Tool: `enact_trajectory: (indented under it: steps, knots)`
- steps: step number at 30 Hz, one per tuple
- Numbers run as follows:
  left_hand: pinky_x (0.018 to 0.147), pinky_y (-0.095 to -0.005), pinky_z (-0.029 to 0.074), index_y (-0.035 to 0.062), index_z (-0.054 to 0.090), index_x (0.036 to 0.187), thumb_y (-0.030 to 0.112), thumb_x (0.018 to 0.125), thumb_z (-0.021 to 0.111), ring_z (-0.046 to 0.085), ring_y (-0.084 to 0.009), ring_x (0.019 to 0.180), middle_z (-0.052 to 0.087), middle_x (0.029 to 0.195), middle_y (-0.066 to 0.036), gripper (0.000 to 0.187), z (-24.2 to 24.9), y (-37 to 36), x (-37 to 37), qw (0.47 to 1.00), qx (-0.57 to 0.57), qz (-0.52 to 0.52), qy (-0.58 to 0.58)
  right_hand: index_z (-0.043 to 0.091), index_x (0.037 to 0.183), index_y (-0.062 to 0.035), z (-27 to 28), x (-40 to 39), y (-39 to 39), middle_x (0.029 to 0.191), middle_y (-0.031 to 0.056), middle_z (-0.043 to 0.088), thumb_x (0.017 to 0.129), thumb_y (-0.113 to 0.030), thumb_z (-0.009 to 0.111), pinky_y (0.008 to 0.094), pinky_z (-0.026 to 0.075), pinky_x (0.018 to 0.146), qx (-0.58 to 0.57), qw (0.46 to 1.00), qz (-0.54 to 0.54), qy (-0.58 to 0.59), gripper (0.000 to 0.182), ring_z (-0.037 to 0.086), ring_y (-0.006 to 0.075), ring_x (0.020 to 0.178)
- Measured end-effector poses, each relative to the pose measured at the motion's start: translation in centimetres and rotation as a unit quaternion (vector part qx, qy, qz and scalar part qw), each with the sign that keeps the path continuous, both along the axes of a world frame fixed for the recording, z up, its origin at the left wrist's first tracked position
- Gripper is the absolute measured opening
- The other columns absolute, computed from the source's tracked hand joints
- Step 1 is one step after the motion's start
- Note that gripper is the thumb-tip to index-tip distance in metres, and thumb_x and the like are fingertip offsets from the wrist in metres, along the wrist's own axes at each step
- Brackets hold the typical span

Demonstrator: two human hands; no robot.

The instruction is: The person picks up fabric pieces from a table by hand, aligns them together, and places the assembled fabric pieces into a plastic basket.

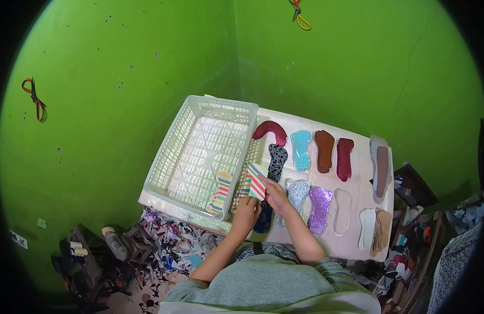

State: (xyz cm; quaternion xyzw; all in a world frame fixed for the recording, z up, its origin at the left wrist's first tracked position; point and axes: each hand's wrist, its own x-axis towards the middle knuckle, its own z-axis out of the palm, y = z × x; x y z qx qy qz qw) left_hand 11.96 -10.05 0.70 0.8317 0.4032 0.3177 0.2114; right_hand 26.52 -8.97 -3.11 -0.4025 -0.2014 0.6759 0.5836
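Note:
My right hand (276,195) is closed on a striped cut piece (257,184) with red, green, white and grey bands. Fingers bent together, my left hand (247,210) is at the lower left edge of the striped pieces and appears to pinch them. Another striped sole-shaped piece (220,192) lies in the white plastic basket (202,208), left of my hands. Beside and partly under my hands are a black-and-white patterned stack (277,160) and a dark blue patterned stack (263,220). To the right of my right hand are silver glitter pieces (298,192).
On the white table (310,240) lie a curved maroon piece (272,131) and light blue (301,150), brown (324,150), dark red (345,159) and purple (320,209) stacks. Scissors (33,99) hang on the green wall. Fabric scraps (174,238) cover the floor.

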Motion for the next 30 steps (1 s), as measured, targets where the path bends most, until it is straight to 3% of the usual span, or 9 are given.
enact_trajectory:
  steps: [6,11,15,18,20,22,23,27,30]
  knots:
    - [0.067,-0.0376,0.045,0.0,0.058,0.073,0.007,0.073,0.065,0.055,-0.0294,0.074,0.057,0.073,-0.013,0.009,3.6,-0.2,-0.7,0.996,-0.032,0.009,-0.084,0.046,0.122,0.003,3.2,0.4,1.4,0.112,0.0082,0.055,0.092,-0.011,0.042,0.0259,0.043,0.085,0.06,0.997,-0.049,-0.005,0.034,0.055,0.0123,0.096]
    - [0.066,-0.0347,0.047,0.001,0.064,0.08,0.005,0.074,0.064,0.059,-0.0282,0.072,0.062,0.078,-0.013,0.006,5.1,1.6,-2.5,0.991,-0.003,0.084,-0.107,0.054,0.108,0.0001,4.4,-0.7,4.8,0.089,0.002,0.06,0.085,-0.004,0.057,0.0184,0.043,0.069,0.109,0.978,-0.117,-0.135,0.024,0.054,0.0052,0.077]
    - [0.063,-0.0335,0.049,0.0019,0.064,0.084,0.0,0.074,0.063,0.06,-0.0264,0.067,0.062,0.079,-0.012,0.011,4.5,3.4,-4.9,0.981,-0.005,0.123,-0.15,0.049,0.115,-0.0048,7.5,-3.1,6.9,0.079,-0.0012,0.054,0.08,-0.001,0.062,0.0175,0.039,0.057,0.162,0.966,-0.131,-0.154,0.037,0.048,0.0031,0.068]
    - [0.064,-0.0293,0.05,0.0019,0.062,0.091,-0.003,0.071,0.066,0.061,-0.0219,0.072,0.061,0.083,-0.011,0.021,3.9,4.8,-7.1,0.974,-0.071,0.159,-0.145,0.045,0.12,-0.0053,7.1,-3.8,8.7,0.08,0.0005,0.054,0.079,-0.001,0.063,0.0175,0.041,0.059,0.19,0.954,-0.054,-0.227,0.046,0.05,0.0043,0.069]
    - [0.062,-0.0298,0.049,0.0029,0.059,0.098,-0.003,0.07,0.067,0.058,-0.0212,0.069,0.058,0.082,-0.01,0.03,3.9,5.5,-8.2,0.974,-0.07,0.183,-0.11,0.052,0.113,-0.0042,6.8,-4.4,10.0,0.083,0.0043,0.059,0.079,-0.005,0.064,0.0199,0.044,0.062,0.193,0.939,-0.041,-0.283,0.036,0.055,0.0067,0.07]
    - [0.059,-0.0303,0.047,0.0037,0.057,0.1,-0.002,0.068,0.069,0.055,-0.0201,0.067,0.056,0.08,-0.01,0.034,1.9,6.7,-9.3,0.962,-0.062,0.238,-0.121,0.06,0.1,-0.0029,7.5,-5.3,11.0,0.081,0.0069,0.063,0.08,-0.01,0.063,0.0226,0.046,0.063,0.2,0.859,0.035,-0.469,0.022,0.058,0.0091,0.071]
    - [0.056,-0.0305,0.045,0.0034,0.057,0.099,-0.002,0.07,0.067,0.056,-0.0201,0.064,0.056,0.076,-0.012,0.031,1.1,7.2,-9.9,0.963,-0.045,0.24,-0.114,0.063,0.087,-0.0011,7.9,-5.9,11.1,0.075,0.0102,0.063,0.08,-0.015,0.063,0.0269,0.048,0.063,0.237,0.84,0.003,-0.487,0.016,0.061,0.0153,0.068]
    - [0.06,-0.0383,0.046,-0.0003,0.057,0.095,0.0,0.074,0.062,0.06,-0.0323,0.066,0.06,0.07,-0.019,0.021,0.1,8.8,-11.1,0.962,-0.154,0.216,-0.062,0.062,0.086,-0.003,6.8,-6.8,13.4,0.079,0.0151,0.063,0.079,-0.024,0.06,0.0355,0.049,0.068,0.287,0.76,0.069,-0.579,0.022,0.062,0.0285,0.072]
    - [0.061,-0.0396,0.047,-0.0014,0.059,0.087,0.002,0.074,0.061,0.061,-0.0346,0.069,0.061,0.072,-0.021,0.013,-1.3,9.8,-11.1,0.961,-0.172,0.218,-0.021,0.063,0.087,-0.0055,6.3,-7.6,14.4,0.079,0.015,0.064,0.079,-0.026,0.058,0.038,0.049,0.069,0.233,0.694,0.138,-0.668,0.023,0.063,0.0293,0.074]
